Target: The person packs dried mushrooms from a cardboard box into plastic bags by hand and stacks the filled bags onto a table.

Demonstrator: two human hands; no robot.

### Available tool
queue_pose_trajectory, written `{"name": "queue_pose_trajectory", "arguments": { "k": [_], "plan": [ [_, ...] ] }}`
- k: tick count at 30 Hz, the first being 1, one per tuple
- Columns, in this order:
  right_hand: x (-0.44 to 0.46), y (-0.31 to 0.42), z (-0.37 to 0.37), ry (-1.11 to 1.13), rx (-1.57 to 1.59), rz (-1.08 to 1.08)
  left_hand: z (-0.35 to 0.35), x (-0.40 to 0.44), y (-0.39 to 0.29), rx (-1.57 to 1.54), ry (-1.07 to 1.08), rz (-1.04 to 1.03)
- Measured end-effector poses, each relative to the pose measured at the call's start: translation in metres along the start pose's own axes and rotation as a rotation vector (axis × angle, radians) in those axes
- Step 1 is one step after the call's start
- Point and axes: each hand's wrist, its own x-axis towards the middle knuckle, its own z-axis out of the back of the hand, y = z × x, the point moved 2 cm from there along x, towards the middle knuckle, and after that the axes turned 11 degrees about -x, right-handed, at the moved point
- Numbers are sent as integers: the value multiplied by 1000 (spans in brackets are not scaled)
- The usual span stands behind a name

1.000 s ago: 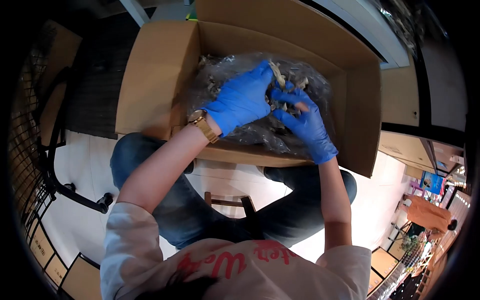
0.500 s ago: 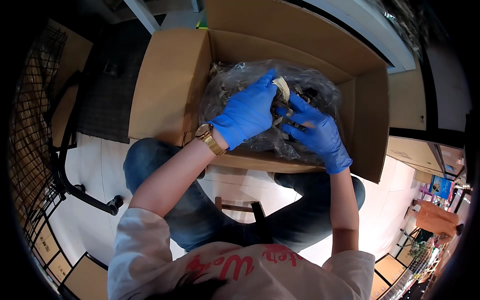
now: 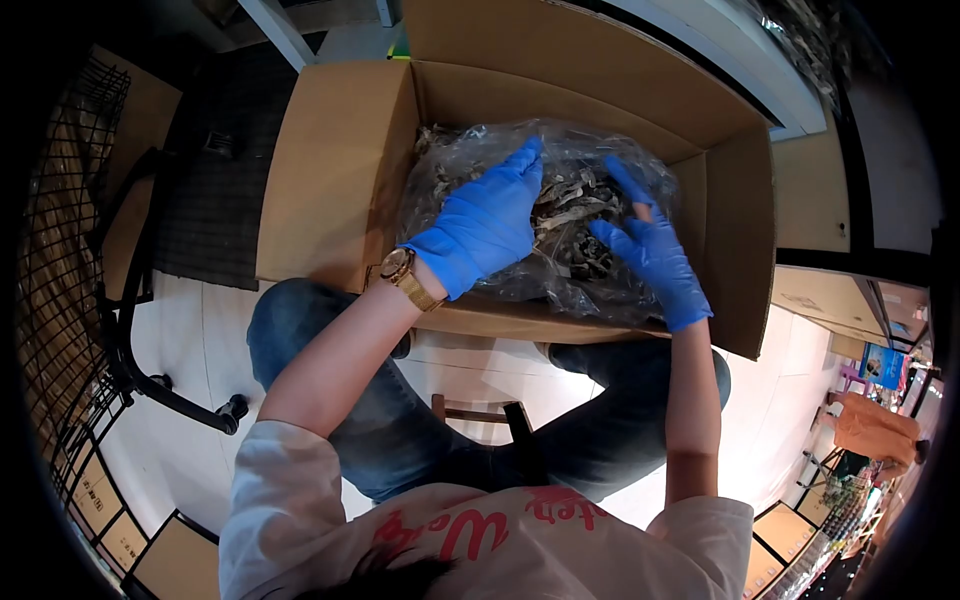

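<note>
A clear plastic bag (image 3: 580, 300) lies inside a cardboard box (image 3: 340, 170), holding grey-brown, shrivelled dried pieces (image 3: 575, 210). My left hand (image 3: 485, 222), in a blue glove, is closed at the left side of the bag's opening, on the plastic. Its fingertips are partly hidden. Over the right side of the bag, my gloved right hand (image 3: 655, 255) is open, its fingers apart above the dried pieces, with nothing seen in it.
The box stands in front of my knees (image 3: 310, 335), its flaps folded outward. To the left is a black wire cart (image 3: 125, 330) on wheels. Cabinets (image 3: 815, 195) line the right side. A person in orange (image 3: 875, 430) is farther off at right.
My right hand has moved right, away from my left hand, and its fingers have spread. The pale ridged piece between the hands no longer shows there; more dried pieces are visible.
</note>
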Motion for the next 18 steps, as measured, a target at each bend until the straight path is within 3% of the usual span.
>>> {"name": "queue_pose_trajectory", "arguments": {
  "k": [1, 5, 8, 10, 11, 15, 18],
  "plan": [
    [1, -7, -5, 92, 40, -92, -2, 0, 0, 3, -8, -25],
    [5, -16, -21, 18, 33, -143, -14, 2, 1, -54, 49, 9],
    [0, 5, -19, -68, -19, 9, -17, 2, -1, -36, 19, -5],
    [-2, 13, -21, -58, -114, 379, -19, 4, 1, -21, 22, -39],
    [-4, 21, -21, 8, -22, 385, -19, 4, 2, -19, 21, -36],
    [-3, 23, -10, -15, 172, 318, -16, 4, -1, -103, 59, 3],
    [1, 11, 1, -239, 280, 96, -13, 4, -1, -171, 82, 11]
  ]
}}
